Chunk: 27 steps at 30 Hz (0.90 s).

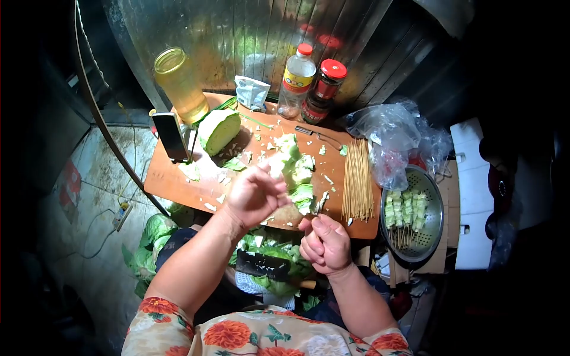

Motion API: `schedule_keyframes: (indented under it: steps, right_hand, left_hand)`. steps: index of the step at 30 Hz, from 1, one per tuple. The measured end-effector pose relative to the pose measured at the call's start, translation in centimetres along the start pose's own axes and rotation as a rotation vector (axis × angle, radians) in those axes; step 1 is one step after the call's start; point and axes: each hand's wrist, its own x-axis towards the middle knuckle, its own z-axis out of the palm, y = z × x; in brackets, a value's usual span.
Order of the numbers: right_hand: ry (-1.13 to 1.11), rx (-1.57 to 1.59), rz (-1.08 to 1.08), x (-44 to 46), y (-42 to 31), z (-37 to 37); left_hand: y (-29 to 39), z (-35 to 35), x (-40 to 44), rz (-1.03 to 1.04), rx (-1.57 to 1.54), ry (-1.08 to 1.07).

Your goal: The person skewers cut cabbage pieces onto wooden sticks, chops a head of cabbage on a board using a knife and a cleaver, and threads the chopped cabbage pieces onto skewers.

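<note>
left hand (256, 194) hung loosely spread beside cabbage leaves (301, 169), which lay left of the skewers (358, 183), right hand (326, 244) was curled tight near the skewers' lower end, its contents unclear

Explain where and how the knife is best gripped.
Grip the knife by its wooden handle, probably coming from the person's right with the right hand. The handle points that way, past the end of the broad, dark blade, which lies among cabbage leaves.
</note>
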Motion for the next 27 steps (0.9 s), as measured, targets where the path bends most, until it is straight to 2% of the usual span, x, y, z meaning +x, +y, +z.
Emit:
schedule_keyframes:
  steps: [2,4,6,10,11,12,14,16,18,19,22,25,27]
  right_hand:
    - [-0.018,0.036,0.026,0.1,0.0,-0.3]
    - [-0.090,0.139,0.114,0.0,0.4,-0.6]
    - [-0.175,0.174,0.145,0.2,1.2,-1.6]
    - [0.091,0.022,0.221,0.7,4.5,-5.2]
    - [0.198,-0.351,0.311,0.9,6.1,-6.9]
    - [0.305,-0.726,0.397,0.7,7.5,-7.9]
    - [0.211,-1.612,0.287,-0.4,9.8,-7.5]
    - [-0.038,-1.898,0.615,-1.2,11.0,-7.9]
    - [-0.070,-1.938,0.692,-2.4,12.3,-8.5]
    - [-0.108,-2.011,0.676,-2.9,13.0,-9.3]
    - [-0.177,-2.080,0.695,-3.4,14.3,-10.9]
    - [-0.131,-2.068,0.605,-3.6,16.0,-12.9]
    - [-0.140,-2.093,0.720,-3.2,15.9,-12.7]
  left_hand:
    - [-1.7,0.8,-0.8,-0.044,0.320,0.389]
    - [-2.4,2.0,-0.3,-0.023,0.257,0.431]
    - [-2.2,1.5,-0.4,0.106,0.447,0.384]
    - [-1.1,1.5,-1.2,0.198,0.587,0.503]
    - [-1.2,2.4,-1.1,0.236,0.667,0.608]
    - [-1.2,2.7,-1.1,0.240,0.665,0.607]
    - [-1.2,2.9,-1.3,0.284,0.859,0.746]
    - [-1.2,3.5,-1.4,0.271,0.933,0.763]
    - [-1.5,4.0,-1.2,0.352,1.036,0.755]
    - [-1.2,4.3,-1.3,0.309,1.089,0.802]
    - [-1.3,4.3,-1.6,0.411,0.991,0.718]
    - [-0.8,4.3,-1.9,0.375,1.091,0.775]
    - [-0.5,3.8,-2.0,0.397,1.122,0.778]
